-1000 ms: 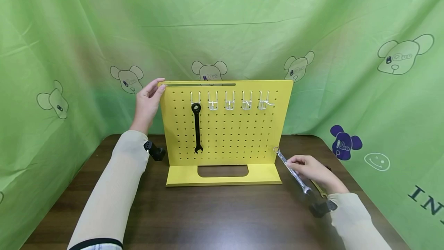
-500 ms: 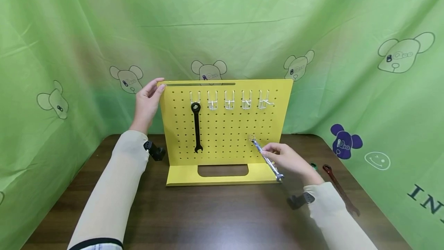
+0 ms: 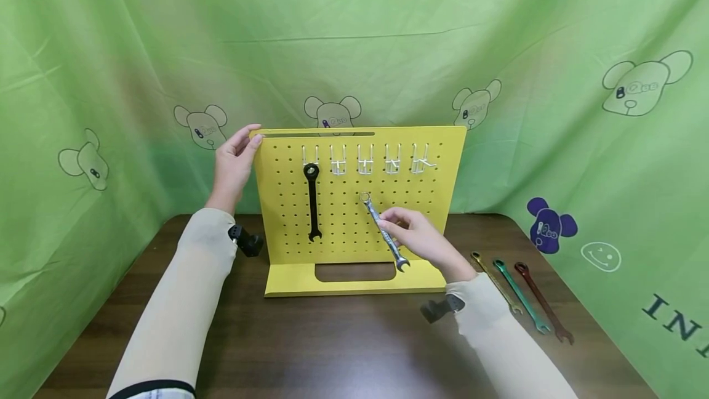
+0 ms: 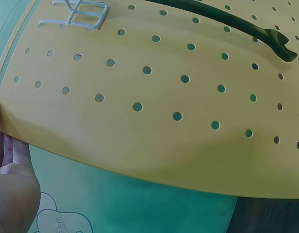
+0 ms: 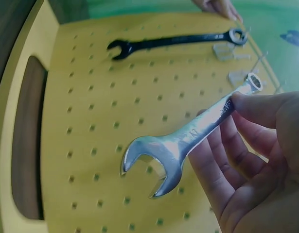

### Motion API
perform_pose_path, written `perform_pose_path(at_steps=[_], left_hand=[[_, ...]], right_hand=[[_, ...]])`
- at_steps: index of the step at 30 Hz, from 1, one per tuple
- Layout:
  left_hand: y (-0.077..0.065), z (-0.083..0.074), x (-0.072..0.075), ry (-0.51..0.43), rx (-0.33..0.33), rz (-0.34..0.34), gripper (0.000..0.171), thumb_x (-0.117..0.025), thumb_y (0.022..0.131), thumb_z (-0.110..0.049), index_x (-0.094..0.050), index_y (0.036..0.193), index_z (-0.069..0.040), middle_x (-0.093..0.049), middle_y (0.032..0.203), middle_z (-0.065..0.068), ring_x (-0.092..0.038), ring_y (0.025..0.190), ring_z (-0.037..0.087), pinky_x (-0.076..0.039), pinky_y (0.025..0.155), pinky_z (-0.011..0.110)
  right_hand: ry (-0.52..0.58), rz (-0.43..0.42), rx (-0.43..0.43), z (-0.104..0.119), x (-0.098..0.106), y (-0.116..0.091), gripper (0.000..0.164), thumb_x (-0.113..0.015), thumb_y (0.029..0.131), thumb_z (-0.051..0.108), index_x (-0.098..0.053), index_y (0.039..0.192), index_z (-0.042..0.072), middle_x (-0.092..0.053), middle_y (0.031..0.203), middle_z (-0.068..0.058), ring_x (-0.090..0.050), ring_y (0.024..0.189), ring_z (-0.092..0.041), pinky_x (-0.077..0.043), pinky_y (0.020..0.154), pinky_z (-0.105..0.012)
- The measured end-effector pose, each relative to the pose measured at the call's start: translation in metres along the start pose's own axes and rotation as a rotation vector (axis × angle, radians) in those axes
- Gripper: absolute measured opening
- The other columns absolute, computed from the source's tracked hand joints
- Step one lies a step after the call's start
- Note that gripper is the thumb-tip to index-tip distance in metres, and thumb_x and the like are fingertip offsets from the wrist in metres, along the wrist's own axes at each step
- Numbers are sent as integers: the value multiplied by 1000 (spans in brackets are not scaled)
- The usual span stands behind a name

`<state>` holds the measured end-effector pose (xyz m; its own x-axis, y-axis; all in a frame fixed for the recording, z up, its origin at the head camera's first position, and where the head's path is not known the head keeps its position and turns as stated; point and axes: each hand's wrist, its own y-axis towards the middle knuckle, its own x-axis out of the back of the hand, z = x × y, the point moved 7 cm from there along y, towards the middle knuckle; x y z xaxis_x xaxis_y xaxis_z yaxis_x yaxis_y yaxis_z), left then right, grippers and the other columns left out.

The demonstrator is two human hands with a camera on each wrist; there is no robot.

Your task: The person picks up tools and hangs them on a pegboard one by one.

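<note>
A yellow pegboard (image 3: 354, 233) stands upright on the table, with a row of several white wire hooks (image 3: 365, 162) near its top. On the leftmost hook hangs a black wrench (image 3: 313, 205). My left hand (image 3: 232, 168) grips the board's upper left corner, thumb in front and fingers behind. In front of the board's middle, my right hand (image 3: 415, 236) pinches a silver combination wrench (image 5: 202, 127) between thumb and fingers. The wrench slants, its ring end up to the left below the hooks and its open end low, as the head view shows.
On the table's right lie a gold wrench (image 3: 496, 284), a green wrench (image 3: 522, 296) and a red wrench (image 3: 544, 303), side by side. The brown table (image 3: 332, 350) extends in front of the board. A green printed curtain (image 3: 354, 36) surrounds the back and sides.
My right hand has carried the silver wrench left and upward from the table's right side to the board's front. The wrenches on the right have come into view. My left hand stays put.
</note>
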<state>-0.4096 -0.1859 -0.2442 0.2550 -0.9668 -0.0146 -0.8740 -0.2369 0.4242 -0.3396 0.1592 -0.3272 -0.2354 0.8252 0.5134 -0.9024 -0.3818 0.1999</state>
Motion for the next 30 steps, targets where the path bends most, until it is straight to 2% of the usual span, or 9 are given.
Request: perform_pose_path(at_steps=[5, 9, 15, 21, 25, 30], left_hand=[[0, -1, 0, 2, 2, -1, 30, -66, 99, -26, -70, 128, -20, -64, 117, 2, -57, 103, 11, -50, 91, 25], [1, -1, 0, 5, 4, -3, 33, -66, 99, -26, -68, 130, -16, -64, 115, 2, -57, 102, 11, -50, 91, 25], [0, -1, 0, 11, 18, 0, 36, -65, 99, -27, -66, 133, -14, -63, 125, 5, -56, 112, 14, -49, 98, 28], [-1, 0, 1, 14, 27, 2, 34, -65, 99, -28, -67, 132, -17, -61, 129, 6, -55, 116, 15, -48, 100, 29], [-2, -1, 0, 10, 17, -1, 33, -65, 99, -27, -68, 131, -18, -63, 125, 6, -57, 111, 14, -49, 97, 27], [-2, -1, 0, 1, 15, -2, 35, -65, 99, -27, -67, 132, -15, -63, 121, 5, -57, 106, 12, -50, 93, 25]], right_hand=[[46, -26, 36, 20, -8, 11, 25, -60, 103, 22, -66, 112, 0, -63, 93, -13, -58, 82, -30, -56, 72, -38], [86, -50, 54, 34, -12, 19, 26, -60, 103, 23, -65, 114, -1, -63, 95, -12, -58, 83, -26, -57, 76, -43], [120, -67, 62, 47, -18, 30, 30, -60, 103, 22, -63, 119, -3, -62, 98, -11, -58, 85, -23, -57, 77, -41], [140, -71, 52, 44, -23, 39, 26, -59, 103, 20, -64, 118, 0, -63, 99, -10, -57, 86, -21, -57, 77, -40], [161, -82, 47, 39, -25, 43, 25, -60, 103, 19, -63, 117, -1, -62, 99, -11, -57, 85, -21, -58, 77, -41], [181, -87, 21, 34, -29, 47, 27, -60, 103, 20, -63, 120, -1, -61, 100, -11, -57, 87, -20, -58, 75, -35]])
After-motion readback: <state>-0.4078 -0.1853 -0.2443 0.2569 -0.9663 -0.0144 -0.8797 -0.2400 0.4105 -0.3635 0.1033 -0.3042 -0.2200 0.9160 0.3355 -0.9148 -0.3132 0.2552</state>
